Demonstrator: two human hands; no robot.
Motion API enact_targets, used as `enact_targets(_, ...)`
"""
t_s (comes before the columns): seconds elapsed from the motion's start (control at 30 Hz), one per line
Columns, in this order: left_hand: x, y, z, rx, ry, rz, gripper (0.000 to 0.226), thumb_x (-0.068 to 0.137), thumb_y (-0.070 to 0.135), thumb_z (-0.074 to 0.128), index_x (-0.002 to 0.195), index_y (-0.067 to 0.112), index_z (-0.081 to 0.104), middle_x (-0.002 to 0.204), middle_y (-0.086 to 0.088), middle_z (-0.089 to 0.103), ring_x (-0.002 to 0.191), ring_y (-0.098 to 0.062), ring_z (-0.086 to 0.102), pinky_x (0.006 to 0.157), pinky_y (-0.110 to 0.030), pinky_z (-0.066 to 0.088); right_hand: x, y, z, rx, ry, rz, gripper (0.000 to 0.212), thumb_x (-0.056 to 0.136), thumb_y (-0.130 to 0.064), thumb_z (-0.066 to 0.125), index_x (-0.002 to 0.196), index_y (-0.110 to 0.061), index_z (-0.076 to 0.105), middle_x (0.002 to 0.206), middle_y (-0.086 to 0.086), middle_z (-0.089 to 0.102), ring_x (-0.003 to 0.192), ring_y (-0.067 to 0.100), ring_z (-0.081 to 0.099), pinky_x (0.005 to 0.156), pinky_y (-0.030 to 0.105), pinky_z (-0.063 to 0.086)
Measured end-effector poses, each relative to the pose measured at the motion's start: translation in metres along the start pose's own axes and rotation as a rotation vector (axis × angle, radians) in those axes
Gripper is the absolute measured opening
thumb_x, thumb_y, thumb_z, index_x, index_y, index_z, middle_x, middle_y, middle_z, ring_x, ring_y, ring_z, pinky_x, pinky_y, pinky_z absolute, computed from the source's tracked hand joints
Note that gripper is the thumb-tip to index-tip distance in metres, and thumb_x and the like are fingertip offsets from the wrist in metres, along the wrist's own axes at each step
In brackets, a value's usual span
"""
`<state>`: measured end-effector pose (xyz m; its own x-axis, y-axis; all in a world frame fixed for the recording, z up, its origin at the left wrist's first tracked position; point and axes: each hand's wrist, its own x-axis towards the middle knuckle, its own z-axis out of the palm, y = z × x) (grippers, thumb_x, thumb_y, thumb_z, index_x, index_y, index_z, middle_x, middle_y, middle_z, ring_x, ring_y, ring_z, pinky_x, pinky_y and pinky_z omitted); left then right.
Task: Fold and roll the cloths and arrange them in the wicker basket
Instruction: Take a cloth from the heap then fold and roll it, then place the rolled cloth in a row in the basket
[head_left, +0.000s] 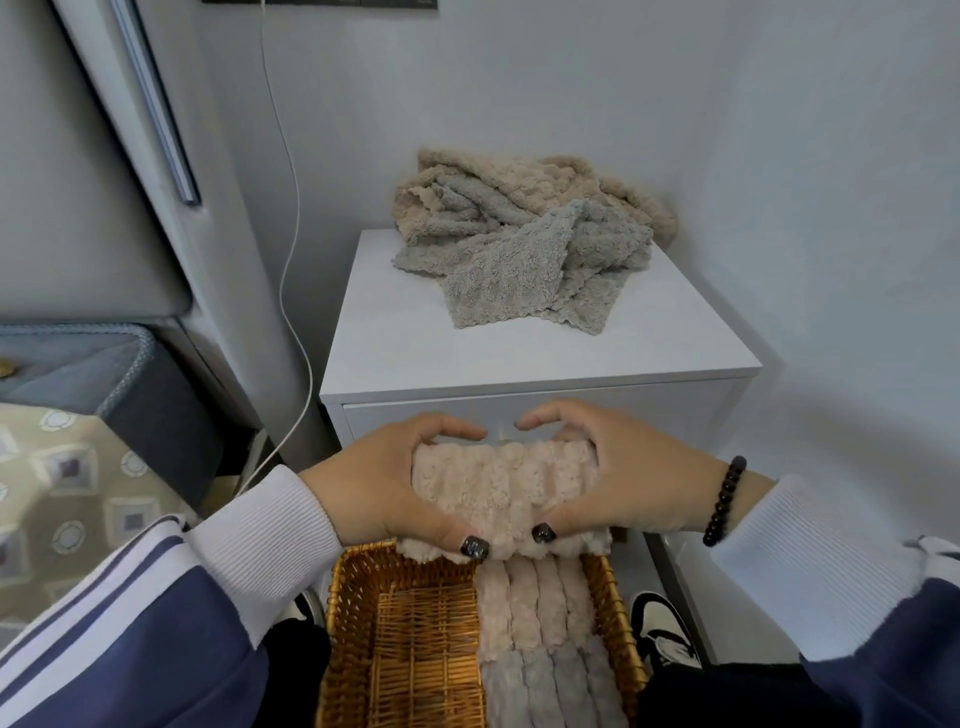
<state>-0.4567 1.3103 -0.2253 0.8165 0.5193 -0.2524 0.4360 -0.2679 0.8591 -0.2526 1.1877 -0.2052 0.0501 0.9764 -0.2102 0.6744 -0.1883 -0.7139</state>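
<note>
Now both hands clamp one pink rolled cloth (503, 488) from its ends, left hand (382, 480) and right hand (631, 475), keeping it tight above the far rim of the wicker basket (415, 649). Rolled cloths (545, 639) already line its right side; loose cloths (519, 234) wait on the table (395, 343).

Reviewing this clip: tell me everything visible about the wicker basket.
The wicker basket is rectangular, woven of golden-brown cane, and sits low in front of the person, below the white cabinet. Its near end is cut off by the frame. Rolled cloths, pink beyond grey, lie along its right side; the left side shows bare woven floor. Both hands, left hand and right hand, hold a pink rolled cloth over its far rim.
</note>
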Motion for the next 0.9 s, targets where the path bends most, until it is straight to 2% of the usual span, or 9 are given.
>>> enact_targets(0.07,0.004,-0.005,0.006,0.177,-0.043,-0.033,0.068,0.041,0.038,0.091,0.101,0.041,0.059,0.105,0.013,0.064,0.102,-0.008,0.062,0.09,-0.03,0.053,0.004,0.006,0.007,-0.112,-0.053,-0.017,0.064,0.064,-0.03,0.086,0.117,-0.038,0.052,0.108,-0.022,0.056,0.096,-0.002,0.056,0.083,0.017,0.046)
enact_targets(0.17,0.008,-0.015,0.015,0.431,-0.087,-0.103,0.048,0.059,0.026,0.089,0.095,0.035,0.06,0.097,0.014,0.065,0.096,-0.008,0.061,0.088,-0.031,0.053,0.009,0.017,0.02,-0.196,-0.105,-0.027,0.041,0.068,-0.032,0.083,0.102,-0.032,0.06,0.099,-0.014,0.061,0.093,0.006,0.059,0.077,0.024,0.049)
enact_targets(0.37,0.018,-0.04,0.028,0.478,-0.074,-0.186,0.041,0.066,0.029,0.083,0.101,0.026,0.062,0.097,0.008,0.066,0.093,-0.011,0.062,0.086,-0.033,0.054,0.016,0.036,0.042,-0.234,-0.129,0.07,0.037,0.074,-0.032,0.078,0.106,-0.021,0.063,0.095,-0.009,0.06,0.087,0.009,0.057,0.065,0.017,0.042)
enact_targets(0.47,0.025,-0.059,0.033,0.415,-0.046,-0.224,0.041,0.068,0.024,0.082,0.104,0.021,0.063,0.097,0.005,0.067,0.091,-0.013,0.063,0.086,-0.034,0.054,0.022,0.049,0.053,-0.194,-0.122,0.138,0.027,0.076,-0.028,0.076,0.096,-0.021,0.06,0.087,-0.009,0.058,0.08,0.008,0.056,0.061,0.016,0.043)
enact_targets(0.57,0.032,-0.087,0.041,0.208,0.02,-0.258,0.04,0.071,0.015,0.08,0.107,0.019,0.064,0.099,0.003,0.07,0.092,-0.015,0.067,0.086,-0.031,0.054,0.029,0.07,0.07,-0.083,-0.088,0.246,0.03,0.075,-0.028,0.077,0.1,-0.02,0.063,0.096,-0.003,0.063,0.09,0.015,0.061,0.073,0.025,0.05)
enact_targets(0.63,0.036,-0.107,0.048,0.076,0.115,-0.296,0.038,0.072,0.009,0.079,0.107,0.014,0.064,0.101,-0.003,0.071,0.093,-0.02,0.068,0.079,-0.024,0.054,0.032,0.082,0.089,0.02,-0.037,0.308,0.029,0.074,-0.027,0.078,0.099,-0.021,0.064,0.094,-0.004,0.064,0.089,0.014,0.061,0.073,0.024,0.049)
enact_targets(0.77,0.043,-0.147,0.073,-0.035,0.262,-0.403,0.032,0.077,0.011,0.077,0.103,0.017,0.06,0.098,-0.001,0.067,0.089,-0.016,0.063,0.069,-0.016,0.045,0.035,0.105,0.144,0.123,0.037,0.411,0.022,0.073,-0.034,0.074,0.079,-0.035,0.053,0.089,-0.011,0.061,0.088,0.011,0.059,0.074,0.024,0.049)
enact_targets(0.83,0.045,-0.167,0.085,-0.096,0.313,-0.474,0.029,0.079,0.011,0.075,0.102,0.019,0.06,0.096,0.002,0.066,0.091,-0.016,0.062,0.076,-0.023,0.05,0.035,0.11,0.17,0.139,0.077,0.452,0.026,0.075,-0.034,0.072,0.077,-0.038,0.047,0.1,-0.006,0.06,0.101,0.016,0.057,0.084,0.028,0.048)
enact_targets(0.9,0.048,-0.184,0.094,-0.136,0.329,-0.545,0.029,0.078,0.01,0.075,0.101,0.019,0.061,0.098,0.0,0.067,0.095,-0.021,0.064,0.089,-0.035,0.053,0.034,0.114,0.19,0.237,0.109,0.476,0.024,0.081,-0.02,0.068,0.084,-0.035,0.049,0.098,-0.004,0.06,0.101,0.014,0.057,0.084,0.018,0.047)
